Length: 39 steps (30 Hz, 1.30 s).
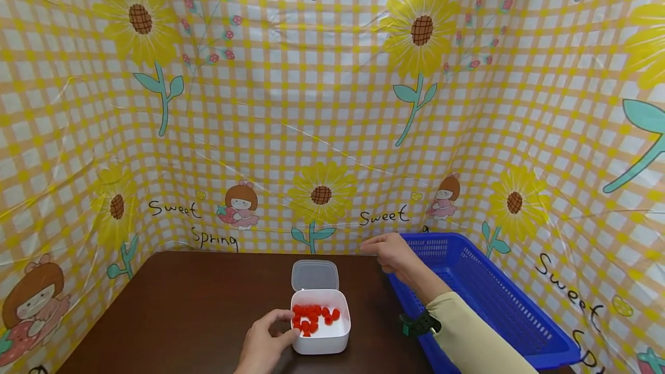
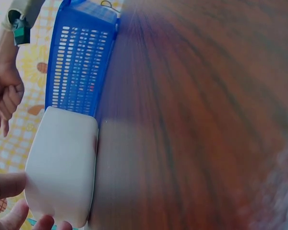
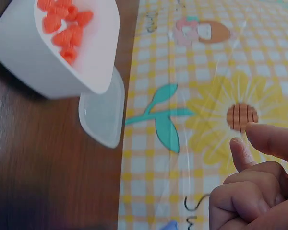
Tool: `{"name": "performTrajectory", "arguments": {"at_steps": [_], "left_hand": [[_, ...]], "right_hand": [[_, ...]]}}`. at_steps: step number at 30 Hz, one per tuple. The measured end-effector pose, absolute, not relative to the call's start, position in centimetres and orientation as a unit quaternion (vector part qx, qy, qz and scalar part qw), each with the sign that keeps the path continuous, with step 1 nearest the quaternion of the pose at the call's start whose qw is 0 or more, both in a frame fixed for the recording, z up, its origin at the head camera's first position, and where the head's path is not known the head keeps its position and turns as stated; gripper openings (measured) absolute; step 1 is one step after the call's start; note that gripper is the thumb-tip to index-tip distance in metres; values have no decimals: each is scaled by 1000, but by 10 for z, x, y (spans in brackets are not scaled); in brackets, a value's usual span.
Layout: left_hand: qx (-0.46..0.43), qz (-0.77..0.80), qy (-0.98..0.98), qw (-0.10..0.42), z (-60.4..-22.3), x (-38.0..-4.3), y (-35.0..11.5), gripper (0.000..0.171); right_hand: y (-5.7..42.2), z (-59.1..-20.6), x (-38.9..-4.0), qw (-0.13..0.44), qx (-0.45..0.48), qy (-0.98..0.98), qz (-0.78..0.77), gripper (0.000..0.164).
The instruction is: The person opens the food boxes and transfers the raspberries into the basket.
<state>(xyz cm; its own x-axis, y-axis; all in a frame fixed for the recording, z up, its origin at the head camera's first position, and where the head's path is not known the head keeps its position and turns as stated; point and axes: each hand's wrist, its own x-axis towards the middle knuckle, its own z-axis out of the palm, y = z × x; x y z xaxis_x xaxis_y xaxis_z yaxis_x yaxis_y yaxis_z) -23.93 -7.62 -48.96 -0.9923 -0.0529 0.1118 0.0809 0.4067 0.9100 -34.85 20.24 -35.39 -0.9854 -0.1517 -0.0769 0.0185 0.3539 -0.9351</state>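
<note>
A white plastic box (image 1: pixel 327 345) with several red raspberries (image 1: pixel 312 310) inside stands on the dark table. Its translucent lid (image 1: pixel 314 276) lies right behind it, against the back side. My left hand (image 1: pixel 262 342) holds the box at its near left corner, fingertips against the left wall and thumb at the front. My right hand (image 1: pixel 392 253) is up in the air, to the right of the lid and before the far left end of the blue basket. Its index finger points left while the other fingers curl in. A small gap with nothing in it shows between thumb and index fingertip (image 3: pixel 257 132).
A long blue plastic basket (image 1: pixel 545 356) with slotted walls stands along the right side of the table. Checked cloth (image 1: pixel 332 114) with sunflowers hangs around the back and both sides. Brown tabletop (image 1: pixel 197 310) stretches to the left of the box.
</note>
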Motion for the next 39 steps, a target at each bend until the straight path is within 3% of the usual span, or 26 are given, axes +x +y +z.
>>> {"name": "performTrajectory", "arguments": {"at_steps": [19, 28, 39], "left_hand": [[10, -549, -835, 26, -492, -242, -80, 33], [16, -547, -837, 13, -490, -242, -78, 33], [-16, -554, -831, 40, -492, -241, -79, 33]], "right_hand": [[140, -384, -334, 111, -61, 807, -578, 18], [126, -401, -329, 139, -59, 804, -575, 22], [111, -418, -322, 159, -69, 807, -564, 26]]}}
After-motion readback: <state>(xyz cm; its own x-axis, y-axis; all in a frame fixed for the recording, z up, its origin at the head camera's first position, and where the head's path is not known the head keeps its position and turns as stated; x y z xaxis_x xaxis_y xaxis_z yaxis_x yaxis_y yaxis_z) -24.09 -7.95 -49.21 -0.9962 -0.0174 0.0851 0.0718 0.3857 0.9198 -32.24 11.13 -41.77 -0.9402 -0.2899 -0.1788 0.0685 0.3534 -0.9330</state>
